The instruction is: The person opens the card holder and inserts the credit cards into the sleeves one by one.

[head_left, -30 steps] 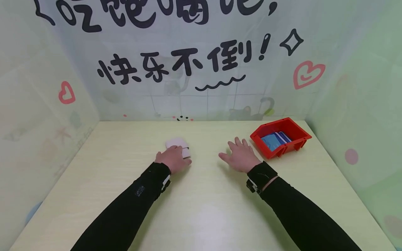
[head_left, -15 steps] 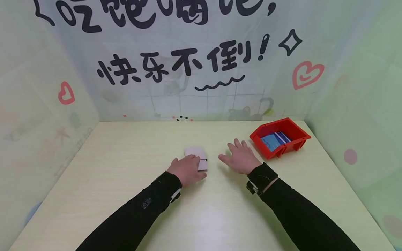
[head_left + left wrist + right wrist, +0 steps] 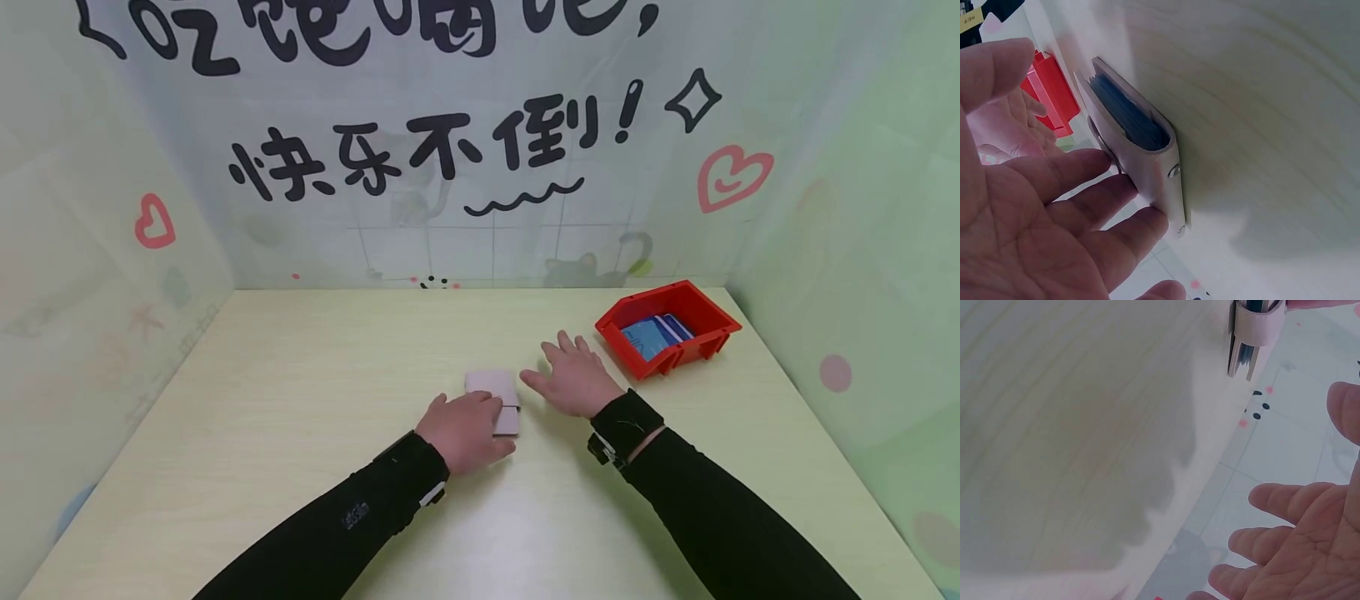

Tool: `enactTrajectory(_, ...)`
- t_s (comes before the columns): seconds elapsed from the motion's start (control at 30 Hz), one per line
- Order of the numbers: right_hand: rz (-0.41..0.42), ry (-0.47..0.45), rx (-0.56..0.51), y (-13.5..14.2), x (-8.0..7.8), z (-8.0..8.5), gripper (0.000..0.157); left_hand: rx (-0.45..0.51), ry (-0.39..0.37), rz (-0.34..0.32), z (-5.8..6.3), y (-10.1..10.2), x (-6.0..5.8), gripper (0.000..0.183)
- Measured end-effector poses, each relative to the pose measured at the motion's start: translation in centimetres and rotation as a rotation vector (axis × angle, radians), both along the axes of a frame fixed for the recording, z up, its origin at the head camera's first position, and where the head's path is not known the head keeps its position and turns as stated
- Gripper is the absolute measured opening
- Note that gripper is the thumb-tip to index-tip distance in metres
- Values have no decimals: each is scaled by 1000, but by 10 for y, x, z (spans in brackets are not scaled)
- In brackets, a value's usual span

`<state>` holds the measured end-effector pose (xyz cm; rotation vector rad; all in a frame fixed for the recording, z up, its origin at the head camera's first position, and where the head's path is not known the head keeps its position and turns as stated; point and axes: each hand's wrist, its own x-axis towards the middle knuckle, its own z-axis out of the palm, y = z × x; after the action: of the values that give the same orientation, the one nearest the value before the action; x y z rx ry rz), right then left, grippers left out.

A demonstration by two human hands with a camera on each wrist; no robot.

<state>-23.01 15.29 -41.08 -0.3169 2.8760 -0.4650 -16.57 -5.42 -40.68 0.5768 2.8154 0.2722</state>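
A pale pink card holder [image 3: 492,384] with a strap lies on the table, near its middle. In the left wrist view the card holder [image 3: 1159,164] shows blue inner sleeves along its edge and a metal snap. My left hand [image 3: 467,433] rests its fingertips on the card holder's top and near side, the thumb standing apart from it. Just right of the card holder, my right hand [image 3: 576,380] hovers over the table with fingers spread. Nothing is in that palm, as the right wrist view of the right hand [image 3: 1310,531] shows.
A red plastic bin [image 3: 712,319] stands at the back right, close beyond the right hand. Inside lie blue flat packets or cards [image 3: 651,337]. Printed cloth walls [image 3: 480,250] close off the pale wooden table [image 3: 315,367] at the back and both sides.
The card holder has slid right and toward me under my left hand's fingers, from left of the middle to beside the right hand. The right hand has stayed almost still.
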Motion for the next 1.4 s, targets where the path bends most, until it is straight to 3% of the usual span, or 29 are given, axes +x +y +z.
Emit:
enactTrajectory(0.4, -10, 16, -58, 0, -2, 0, 77, 17, 22, 0, -1, -3, 0, 57)
enactTrajectory(0.93, -161, 82, -161, 9, -4, 4, 58, 85, 26, 91, 5, -20, -7, 61)
enactTrajectory(1.17, -250, 235, -180, 40, -12, 9, 51, 102, 28, 116, 4, -25, -8, 64)
enactTrajectory(1.3, -347, 362, -120, 68, -15, 12, 52, 118, 32, 129, 3, -27, -9, 65)
enactTrajectory(1.4, -442, 384, -71, 84, -14, 14, 58, 124, 30, 133, 4, -28, -9, 65)
